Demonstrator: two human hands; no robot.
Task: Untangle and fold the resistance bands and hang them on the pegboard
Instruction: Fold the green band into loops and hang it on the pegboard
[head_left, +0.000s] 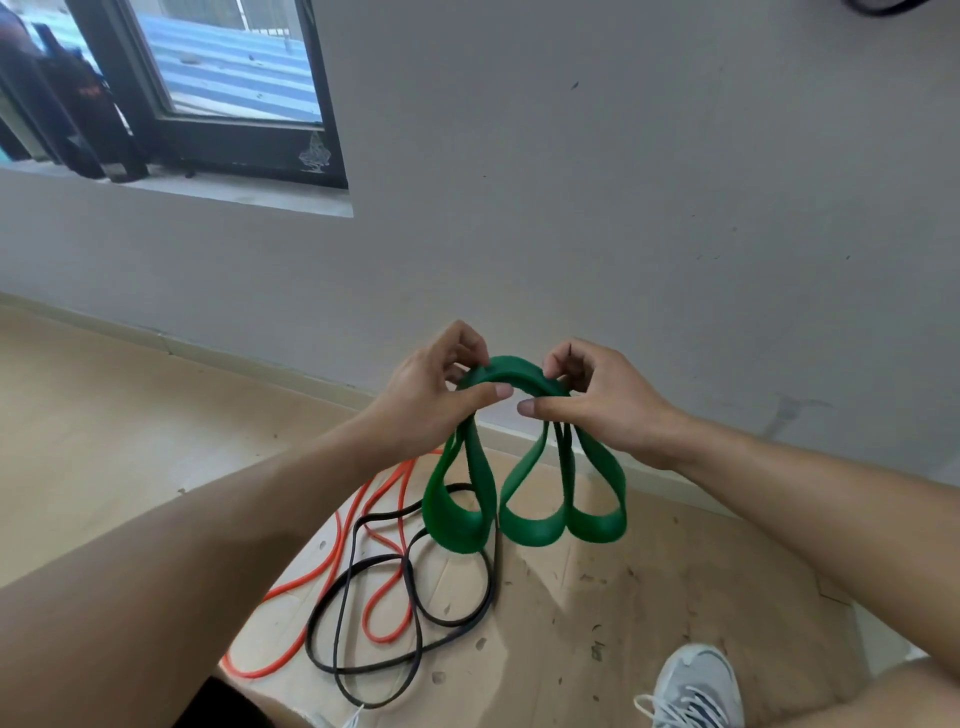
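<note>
A wide green resistance band (524, 499) is folded into three hanging loops in front of me. My left hand (434, 395) pinches the left end of its gathered top, thumb in front and fingers behind. My right hand (597, 400) pinches the right end the same way. On the floor below lie an orange band (384, 597) and a thin black band (410, 587), tangled over each other. No pegboard is in view.
A flattened sheet of cardboard (623, 597) covers the floor under the bands. A plain grey wall (623, 208) stands close ahead, with a dark-framed window (234, 78) at the upper left. My grey shoe (696, 686) is at the bottom right.
</note>
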